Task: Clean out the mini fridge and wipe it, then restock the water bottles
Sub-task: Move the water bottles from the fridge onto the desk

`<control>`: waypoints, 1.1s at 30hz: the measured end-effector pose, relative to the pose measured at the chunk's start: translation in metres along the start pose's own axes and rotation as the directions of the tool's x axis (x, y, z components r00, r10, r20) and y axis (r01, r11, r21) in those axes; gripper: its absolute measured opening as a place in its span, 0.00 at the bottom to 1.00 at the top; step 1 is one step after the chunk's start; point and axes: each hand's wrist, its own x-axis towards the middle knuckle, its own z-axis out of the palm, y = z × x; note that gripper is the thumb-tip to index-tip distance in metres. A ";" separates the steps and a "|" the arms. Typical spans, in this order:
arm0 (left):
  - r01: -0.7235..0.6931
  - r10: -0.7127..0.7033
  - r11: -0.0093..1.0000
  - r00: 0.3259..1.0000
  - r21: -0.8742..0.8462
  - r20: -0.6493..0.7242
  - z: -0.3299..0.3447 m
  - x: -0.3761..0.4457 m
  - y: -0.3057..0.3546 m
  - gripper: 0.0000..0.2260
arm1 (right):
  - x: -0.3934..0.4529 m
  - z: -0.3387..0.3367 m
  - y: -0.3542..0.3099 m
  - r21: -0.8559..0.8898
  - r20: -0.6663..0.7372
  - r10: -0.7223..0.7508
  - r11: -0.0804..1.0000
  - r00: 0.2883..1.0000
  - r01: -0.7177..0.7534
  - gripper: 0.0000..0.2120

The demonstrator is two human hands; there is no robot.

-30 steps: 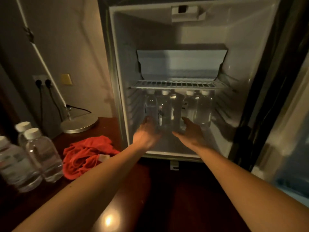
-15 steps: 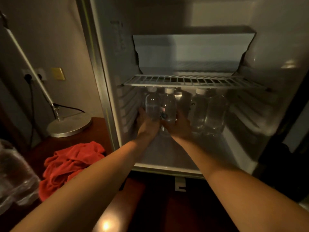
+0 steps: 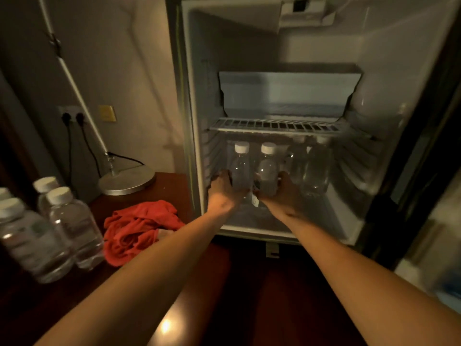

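Observation:
The mini fridge stands open, with a wire shelf across its middle. Under that shelf stand several clear water bottles with white caps. My left hand grips the leftmost bottle low on its body. My right hand grips the bottle beside it. Two more bottles stand behind them to the right. Several further bottles wait on the dark wooden table at the left.
A crumpled red cloth lies on the table just left of the fridge. Behind it are a lamp's round metal base, a wall socket with two plugs, and the dark fridge door at the right.
Both hands reached into the fridge and closed round the two left bottles, which now stand nearer the front. The view first moved closer, then pulled back.

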 end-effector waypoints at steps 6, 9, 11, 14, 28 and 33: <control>-0.042 0.042 0.999 0.999 0.023 -0.003 -0.060 -0.070 -0.016 0.23 | -0.060 0.001 -0.037 -0.061 0.043 -0.097 0.993 0.994 0.100 0.30; -0.034 0.034 0.999 0.997 0.011 -0.064 -0.105 -0.104 -0.031 0.24 | -0.098 0.016 -0.064 -0.005 0.077 -0.193 0.981 0.978 0.194 0.27; -0.034 0.035 0.999 0.992 0.007 -0.118 -0.136 -0.124 -0.046 0.23 | -0.124 0.035 -0.079 0.080 0.118 -0.234 0.971 0.965 0.225 0.26; -0.015 0.022 0.999 0.981 0.038 -0.195 -0.181 -0.154 -0.073 0.21 | -0.159 0.070 -0.106 0.120 0.190 -0.294 0.954 0.937 0.275 0.25; 0.233 -0.171 0.965 0.905 0.118 -0.389 -0.339 -0.226 -0.197 0.27 | -0.261 0.236 -0.184 0.262 0.457 -0.372 0.924 0.808 0.278 0.27; 0.282 -0.200 0.950 0.879 0.135 -0.432 -0.362 -0.232 -0.233 0.26 | -0.281 0.283 -0.199 0.294 0.491 -0.356 0.927 0.795 0.234 0.26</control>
